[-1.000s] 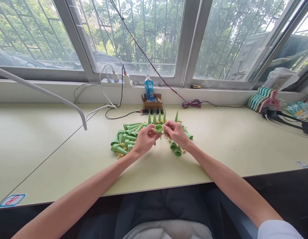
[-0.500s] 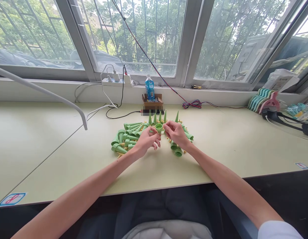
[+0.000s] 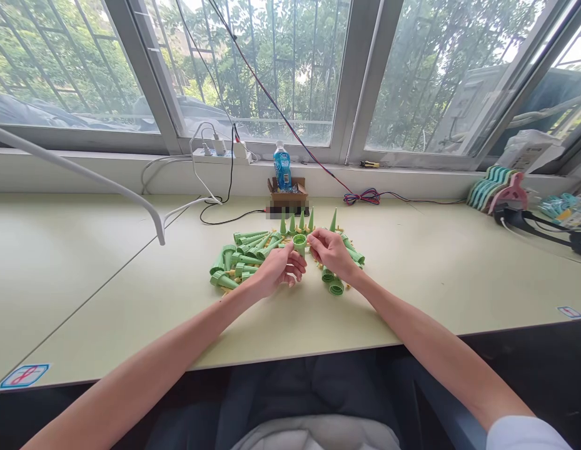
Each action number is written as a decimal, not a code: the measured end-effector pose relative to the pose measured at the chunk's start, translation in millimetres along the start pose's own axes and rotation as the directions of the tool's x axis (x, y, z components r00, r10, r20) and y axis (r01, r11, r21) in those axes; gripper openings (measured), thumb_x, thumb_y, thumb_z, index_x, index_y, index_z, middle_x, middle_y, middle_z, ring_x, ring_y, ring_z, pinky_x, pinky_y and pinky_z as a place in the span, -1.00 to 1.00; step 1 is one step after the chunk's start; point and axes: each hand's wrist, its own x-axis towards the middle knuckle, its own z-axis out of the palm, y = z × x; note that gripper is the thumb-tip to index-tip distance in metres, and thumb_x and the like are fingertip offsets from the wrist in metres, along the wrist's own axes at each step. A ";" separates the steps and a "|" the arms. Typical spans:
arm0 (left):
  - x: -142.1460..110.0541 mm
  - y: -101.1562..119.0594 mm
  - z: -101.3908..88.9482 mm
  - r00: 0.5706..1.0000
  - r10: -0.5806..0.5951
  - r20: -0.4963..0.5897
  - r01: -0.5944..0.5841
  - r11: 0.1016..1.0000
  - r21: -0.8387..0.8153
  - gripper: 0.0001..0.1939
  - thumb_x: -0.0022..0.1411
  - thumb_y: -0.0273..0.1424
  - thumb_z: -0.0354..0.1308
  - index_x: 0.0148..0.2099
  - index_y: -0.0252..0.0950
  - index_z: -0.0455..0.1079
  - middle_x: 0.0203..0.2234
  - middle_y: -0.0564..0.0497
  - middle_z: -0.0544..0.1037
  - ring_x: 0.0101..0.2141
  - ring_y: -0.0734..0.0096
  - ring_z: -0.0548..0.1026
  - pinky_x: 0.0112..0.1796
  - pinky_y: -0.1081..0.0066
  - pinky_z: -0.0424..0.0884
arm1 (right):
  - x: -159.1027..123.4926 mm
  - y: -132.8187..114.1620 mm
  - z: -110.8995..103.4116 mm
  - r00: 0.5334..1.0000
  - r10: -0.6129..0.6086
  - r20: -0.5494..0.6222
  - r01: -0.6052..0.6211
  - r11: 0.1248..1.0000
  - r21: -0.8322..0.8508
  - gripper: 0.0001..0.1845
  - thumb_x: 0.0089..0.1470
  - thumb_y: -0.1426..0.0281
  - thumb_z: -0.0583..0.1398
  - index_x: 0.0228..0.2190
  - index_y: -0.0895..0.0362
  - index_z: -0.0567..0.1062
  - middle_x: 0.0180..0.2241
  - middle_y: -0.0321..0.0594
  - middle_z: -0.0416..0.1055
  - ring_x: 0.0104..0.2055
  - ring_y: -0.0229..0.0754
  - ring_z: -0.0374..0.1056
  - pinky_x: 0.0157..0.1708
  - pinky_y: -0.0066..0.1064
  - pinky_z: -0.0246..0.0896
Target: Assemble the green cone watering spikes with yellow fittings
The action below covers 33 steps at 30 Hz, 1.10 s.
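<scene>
A green plastic cone [image 3: 299,242] is held with its round open end up by my left hand [image 3: 283,267], the thumb and fingers closed around its side. Close on its right, my right hand [image 3: 331,251] is pinched; whatever lies between the fingertips is too small to make out. Several more green cones [image 3: 247,257] lie in a pile left of my hands, with small yellow pieces among them. Behind my hands several cones [image 3: 302,220] stand point up. Under my right wrist, a cone [image 3: 336,287] lies with its hollow end toward me.
A blue bottle [image 3: 282,167] stands in a small cardboard box [image 3: 288,195] at the back of the table [image 3: 412,275]. Cables and a power strip [image 3: 224,155] run along the sill. Hangers [image 3: 494,187] and a black headset [image 3: 529,228] lie at right; a white curved arm [image 3: 97,162] reaches in from the left.
The cone in my left hand has tipped slightly, and the fingers have curled further around it. My right hand stays almost still beside its rim.
</scene>
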 end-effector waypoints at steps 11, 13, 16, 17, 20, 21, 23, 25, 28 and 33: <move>-1.0 1.8 -0.7 0.997 -0.069 0.045 0.073 0.991 -0.114 -0.51 0.38 -0.17 -0.10 -0.43 -0.42 0.39 -0.53 -0.09 0.44 -0.62 0.54 0.37 -0.73 0.58 0.17 | 0.1 2.3 -1.2 1.000 -0.006 0.016 0.006 1.000 0.024 -0.66 0.19 0.15 0.11 -0.49 0.11 0.29 -0.67 -0.40 0.21 -0.66 -0.37 0.08 -0.63 -0.49 -0.01; -1.7 3.3 -0.2 0.995 -0.094 0.043 0.099 0.984 -0.150 -0.50 0.40 -0.20 -0.14 -0.43 -0.42 0.39 -0.53 -0.08 0.42 -0.63 0.56 0.35 -0.73 0.59 0.16 | 0.5 2.3 -1.4 1.000 -0.007 0.020 0.006 1.000 0.027 -0.67 0.19 0.15 0.11 -0.48 0.11 0.29 -0.67 -0.40 0.21 -0.66 -0.37 0.08 -0.64 -0.50 -0.01; -2.8 4.7 0.1 0.994 -0.104 0.044 0.111 0.976 -0.186 -0.51 0.41 -0.23 -0.15 -0.43 -0.43 0.39 -0.53 -0.07 0.41 -0.63 0.60 0.33 -0.72 0.62 0.16 | 0.8 2.1 -1.9 1.000 -0.011 0.024 0.010 0.999 0.035 -0.68 0.19 0.16 0.12 -0.48 0.12 0.30 -0.67 -0.40 0.22 -0.67 -0.38 0.08 -0.64 -0.50 -0.01; -2.9 4.7 -0.1 0.994 -0.103 0.048 0.110 0.975 -0.192 -0.51 0.41 -0.23 -0.14 -0.42 -0.43 0.39 -0.52 -0.06 0.41 -0.63 0.60 0.33 -0.72 0.62 0.17 | 0.7 1.9 -2.1 1.000 -0.011 0.024 0.010 0.999 0.039 -0.68 0.19 0.16 0.12 -0.48 0.12 0.30 -0.67 -0.40 0.22 -0.67 -0.38 0.08 -0.65 -0.50 -0.01; -2.4 3.5 -1.7 0.994 -0.088 0.067 0.100 0.973 -0.206 -0.54 0.40 -0.22 -0.10 -0.41 -0.43 0.40 -0.51 -0.05 0.41 -0.61 0.61 0.34 -0.71 0.64 0.18 | 0.5 1.0 -2.7 1.000 -0.005 0.025 0.004 0.999 0.049 -0.68 0.19 0.16 0.12 -0.47 0.12 0.30 -0.67 -0.40 0.22 -0.67 -0.38 0.08 -0.65 -0.51 -0.02; -2.1 2.9 -2.4 0.994 -0.079 0.073 0.093 0.973 -0.209 -0.55 0.39 -0.22 -0.07 -0.41 -0.43 0.40 -0.51 -0.05 0.41 -0.61 0.61 0.34 -0.71 0.64 0.18 | 0.4 0.8 -2.7 1.000 -0.003 0.025 0.001 0.999 0.053 -0.68 0.18 0.16 0.12 -0.47 0.12 0.30 -0.67 -0.40 0.22 -0.67 -0.38 0.08 -0.66 -0.51 -0.02; -1.4 1.7 -4.1 0.995 -0.054 0.081 0.070 0.975 -0.210 -0.59 0.35 -0.20 0.01 -0.39 -0.43 0.41 -0.50 -0.03 0.40 -0.60 0.62 0.34 -0.70 0.64 0.19 | 0.4 0.3 -2.8 1.000 0.002 0.027 -0.004 0.998 0.061 -0.67 0.18 0.15 0.13 -0.47 0.12 0.30 -0.68 -0.40 0.21 -0.68 -0.38 0.07 -0.66 -0.50 -0.03; -1.1 1.1 -5.6 0.996 -0.023 0.091 0.041 0.979 -0.201 -0.64 0.29 -0.19 0.10 -0.37 -0.42 0.42 -0.46 -0.02 0.41 -0.59 0.63 0.34 -0.69 0.64 0.20 | 0.3 -0.1 -2.7 0.999 0.006 0.031 -0.009 0.998 0.068 -0.67 0.18 0.15 0.13 -0.47 0.12 0.30 -0.68 -0.40 0.21 -0.68 -0.38 0.07 -0.67 -0.50 -0.03; -0.9 1.1 -7.3 0.994 0.031 0.107 -0.012 0.984 -0.176 -0.68 0.19 -0.18 0.23 -0.32 -0.39 0.41 -0.42 0.00 0.42 -0.58 0.65 0.36 -0.68 0.65 0.20 | 0.2 -0.7 -2.9 0.999 0.006 0.042 -0.009 0.997 0.074 -0.68 0.18 0.16 0.13 -0.48 0.12 0.30 -0.68 -0.40 0.21 -0.68 -0.38 0.07 -0.67 -0.51 -0.04; -0.2 1.2 -8.9 0.988 0.111 0.109 -0.097 0.987 -0.124 -0.62 0.10 -0.11 0.29 -0.28 -0.34 0.37 -0.43 0.04 0.41 -0.60 0.66 0.35 -0.68 0.62 0.18 | 0.2 -1.4 -3.6 0.999 0.008 0.050 -0.011 0.998 0.061 -0.68 0.18 0.16 0.12 -0.49 0.12 0.30 -0.69 -0.40 0.20 -0.68 -0.38 0.07 -0.67 -0.50 -0.03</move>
